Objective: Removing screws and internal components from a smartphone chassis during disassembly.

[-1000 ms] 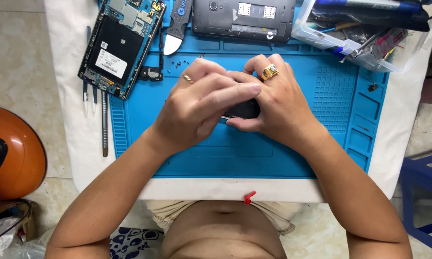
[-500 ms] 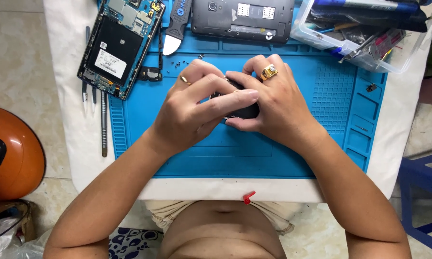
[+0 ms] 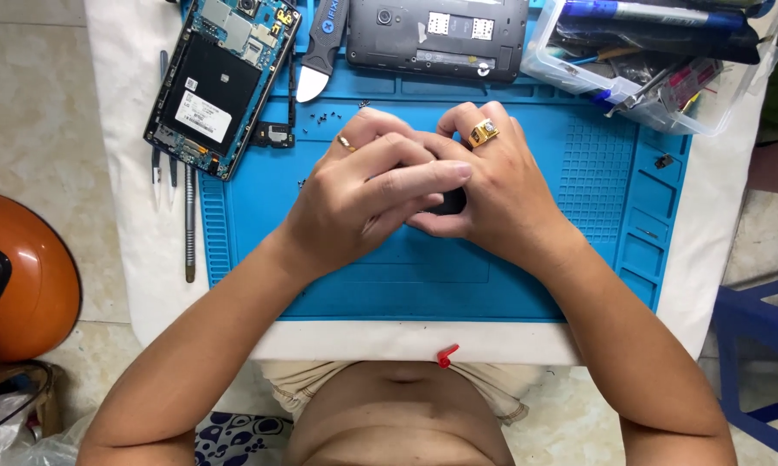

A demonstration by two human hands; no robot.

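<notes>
Our left hand [image 3: 363, 194] and right hand [image 3: 492, 190] closed together around a small black part [image 3: 451, 201], over our blue mat [image 3: 579, 173], opened phone [image 3: 220, 82] nearby

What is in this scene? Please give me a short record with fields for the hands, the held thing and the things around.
left hand: over the right hand, fingers on a small black part
right hand: holds the same part, gold ring on one finger
surface: blue mat on a white table
behind hands: opened phone, grey back cover, pry tool, loose screws
far right: clear tray of tools
floor left: orange helmet
</notes>
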